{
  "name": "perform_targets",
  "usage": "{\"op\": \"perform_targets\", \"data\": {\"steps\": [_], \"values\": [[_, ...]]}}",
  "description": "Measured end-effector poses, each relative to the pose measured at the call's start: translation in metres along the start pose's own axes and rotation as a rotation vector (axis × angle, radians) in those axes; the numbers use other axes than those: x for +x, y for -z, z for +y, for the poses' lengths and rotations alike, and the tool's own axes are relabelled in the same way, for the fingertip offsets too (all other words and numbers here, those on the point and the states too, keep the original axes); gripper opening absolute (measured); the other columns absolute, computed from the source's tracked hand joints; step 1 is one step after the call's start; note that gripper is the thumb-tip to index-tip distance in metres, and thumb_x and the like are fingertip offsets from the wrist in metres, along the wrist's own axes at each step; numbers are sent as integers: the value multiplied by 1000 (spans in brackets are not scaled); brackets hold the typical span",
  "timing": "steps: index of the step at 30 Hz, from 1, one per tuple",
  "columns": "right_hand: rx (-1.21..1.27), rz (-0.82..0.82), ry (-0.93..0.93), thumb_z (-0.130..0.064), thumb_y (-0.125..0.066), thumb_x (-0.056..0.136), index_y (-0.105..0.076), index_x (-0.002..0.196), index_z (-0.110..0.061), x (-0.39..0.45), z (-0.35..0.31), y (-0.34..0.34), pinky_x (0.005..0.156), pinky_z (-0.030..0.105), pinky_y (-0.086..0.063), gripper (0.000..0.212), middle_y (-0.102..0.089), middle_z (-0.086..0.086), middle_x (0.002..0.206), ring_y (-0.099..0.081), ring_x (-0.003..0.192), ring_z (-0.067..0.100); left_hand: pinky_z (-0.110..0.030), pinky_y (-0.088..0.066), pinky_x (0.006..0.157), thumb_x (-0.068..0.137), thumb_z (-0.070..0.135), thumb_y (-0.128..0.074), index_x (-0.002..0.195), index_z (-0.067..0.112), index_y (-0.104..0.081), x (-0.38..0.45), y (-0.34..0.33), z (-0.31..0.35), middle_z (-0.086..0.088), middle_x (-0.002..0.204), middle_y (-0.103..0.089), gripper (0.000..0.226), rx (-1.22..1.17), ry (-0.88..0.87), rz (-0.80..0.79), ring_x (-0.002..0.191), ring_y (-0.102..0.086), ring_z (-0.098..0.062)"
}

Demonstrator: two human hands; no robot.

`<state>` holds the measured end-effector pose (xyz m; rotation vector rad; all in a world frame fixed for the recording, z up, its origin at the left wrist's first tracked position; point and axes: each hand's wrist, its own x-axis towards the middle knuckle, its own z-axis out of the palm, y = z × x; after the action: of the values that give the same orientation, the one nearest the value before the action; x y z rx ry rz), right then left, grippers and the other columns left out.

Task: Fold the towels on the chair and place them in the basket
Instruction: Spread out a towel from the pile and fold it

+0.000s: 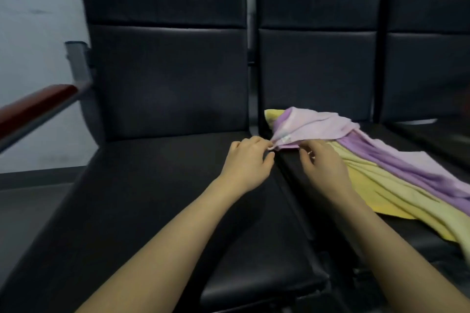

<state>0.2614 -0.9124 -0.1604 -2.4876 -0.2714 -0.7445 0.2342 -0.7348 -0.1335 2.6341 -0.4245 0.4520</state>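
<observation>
Three black chairs stand side by side against a pale wall, and the left chair (162, 185) has a bare seat, which looks like a good flat spot for folding. The middle chair (318, 66) holds the towels in a loose pile, so nothing is folded yet. The yellow towel (381, 195) lies at the bottom, spread long across the seat and hanging a bit over the front edge. The purple towel (396, 160) lies on top of it in a long stripe. The pink towel (318, 122) sits on top of both, bunched up near the back of the seat, so it is the easy one to take first. The left hand (248, 160) pinches the near corner of the pink towel between thumb and fingers, right over the gap between the two seats. The right hand (323, 162) is curled at the same edge just beside it, but I cannot tell if it really holds the cloth. Taking hold at the corner and edge like this probably helps to lift the towel and spread it flat. A red armrest (38, 107) sticks out at the far left. No basket shows here.
</observation>
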Motion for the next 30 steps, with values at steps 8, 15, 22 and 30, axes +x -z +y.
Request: {"op": "perform_targets", "data": {"steps": [8,15,22,30], "values": [[-43,-43,-181,-20,-52,95,-63,122,-8,59,121,-12,93,38,-43,32,-65,11,122,-57,114,28,-32,-22,101,99,29,-41,131,20,-55,119,-94,42,3,138,-49,36,10,-22,-41,126,-41,-19],[4,-202,-210,-34,-42,101,-36,146,-24,114,152,-49,108,44,-30,47,-56,2,134,-50,123,21,-42,-13,114,101,35,-34,145,23,-34,172,-140,29,-1,157,-20,46,100,64,-82,144,-16,-17],[-131,-229,-280,-39,-47,97,-45,137,-31,120,166,-79,103,44,-20,40,-66,-4,108,-52,112,19,-39,-18,111,101,31,-32,143,22,-35,190,-176,3,4,150,-36,42,112,-2,-116,139,-27,-12],[46,-43,-252,-26,-52,96,-60,88,-23,107,160,-66,93,35,-18,11,-56,-6,105,-47,106,17,-25,-19,91,98,33,-43,135,23,-52,180,-178,-1,3,121,-62,38,-119,56,153,115,-50,-16]]}}
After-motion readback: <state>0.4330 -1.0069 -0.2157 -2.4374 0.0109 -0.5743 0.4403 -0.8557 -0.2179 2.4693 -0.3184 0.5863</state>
